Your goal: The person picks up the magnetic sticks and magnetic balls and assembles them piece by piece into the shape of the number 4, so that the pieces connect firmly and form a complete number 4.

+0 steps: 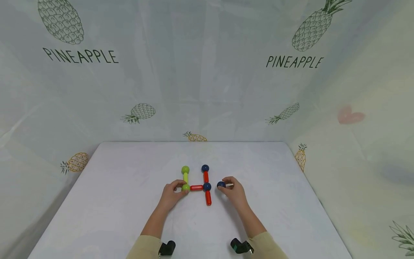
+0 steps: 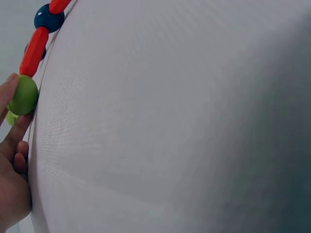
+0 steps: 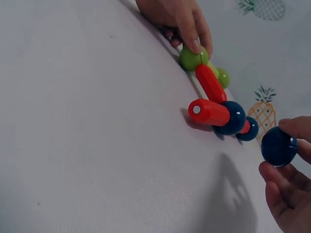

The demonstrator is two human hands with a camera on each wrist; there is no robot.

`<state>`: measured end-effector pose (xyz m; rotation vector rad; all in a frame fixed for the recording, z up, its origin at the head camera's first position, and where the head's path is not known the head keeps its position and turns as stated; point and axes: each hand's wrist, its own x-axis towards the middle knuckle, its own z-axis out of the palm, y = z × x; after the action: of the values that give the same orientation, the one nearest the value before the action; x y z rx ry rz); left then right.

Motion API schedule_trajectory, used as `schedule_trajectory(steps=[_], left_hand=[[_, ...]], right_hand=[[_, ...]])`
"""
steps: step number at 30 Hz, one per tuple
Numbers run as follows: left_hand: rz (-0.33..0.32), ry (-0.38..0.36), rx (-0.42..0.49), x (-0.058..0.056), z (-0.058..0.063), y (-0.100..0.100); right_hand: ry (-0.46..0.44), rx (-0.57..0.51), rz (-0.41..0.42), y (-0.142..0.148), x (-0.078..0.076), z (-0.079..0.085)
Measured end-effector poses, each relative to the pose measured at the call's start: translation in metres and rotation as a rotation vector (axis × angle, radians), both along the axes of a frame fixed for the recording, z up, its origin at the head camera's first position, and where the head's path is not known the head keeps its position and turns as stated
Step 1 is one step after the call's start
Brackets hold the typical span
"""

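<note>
My left hand (image 1: 174,193) pinches the near green ball (image 1: 185,187) of a ball-and-rod figure lying on the table. From that ball a green rod (image 1: 185,177) runs back to another green ball (image 1: 185,169). A red rod (image 1: 196,187) links it rightward to a blue ball (image 1: 207,186), which carries one red rod (image 1: 206,176) toward a far blue ball (image 1: 205,168) and one red rod (image 1: 208,198) with a free near end. To the right, my right hand (image 1: 235,192) holds a loose blue ball (image 3: 279,146) between thumb and fingers, apart from the figure.
The white table (image 1: 106,201) extends around the figure on all sides. Behind it hangs a pale cloth (image 1: 207,79) printed with pineapples. Dark wrist devices (image 1: 167,248) sit at both sleeves near the front.
</note>
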<state>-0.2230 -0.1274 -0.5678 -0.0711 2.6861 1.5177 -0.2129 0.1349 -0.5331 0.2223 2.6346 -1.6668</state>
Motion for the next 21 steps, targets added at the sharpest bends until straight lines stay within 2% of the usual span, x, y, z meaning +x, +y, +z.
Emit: schedule_trajectory(steps=[21], left_hand=[[-0.004,0.012,-0.004,-0.001,-0.002,0.0]], right_hand=[[-0.039,0.001,0.063,-0.007,0.023,-0.013]])
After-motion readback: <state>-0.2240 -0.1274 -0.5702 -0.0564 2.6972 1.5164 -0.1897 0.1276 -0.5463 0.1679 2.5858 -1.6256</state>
